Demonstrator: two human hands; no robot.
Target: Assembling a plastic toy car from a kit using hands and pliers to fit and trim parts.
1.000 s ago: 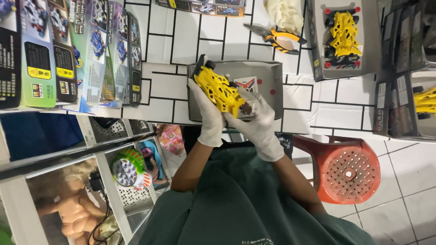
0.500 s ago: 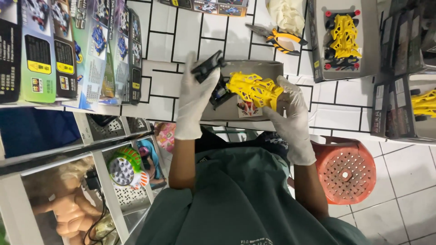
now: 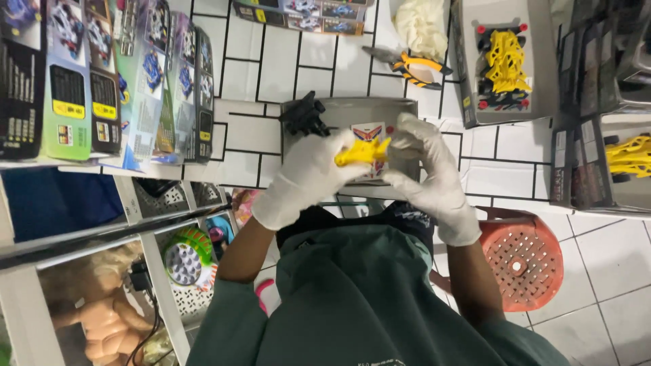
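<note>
Both gloved hands close on a yellow part (image 3: 363,152) at the centre of the frame. The left hand (image 3: 305,177) pinches its left end between thumb and fingers; the right hand (image 3: 427,173) curls around its right end, fingers bent over it. The part is held just above an open grey box (image 3: 352,112), in front of a printed card lying in it.

A black part (image 3: 303,115) sits at the box's upper-left corner, apart from the hands.

Judgement: the yellow part looks like thin moulded plastic, light and stiff, likely brittle at narrow sections, and smooth under gloves. Best held by its broad edges, not by thin tabs.

Pliers (image 3: 410,68) lie upper centre; a boxed yellow car (image 3: 505,61) upper right; a red stool (image 3: 525,261) lower right.
</note>
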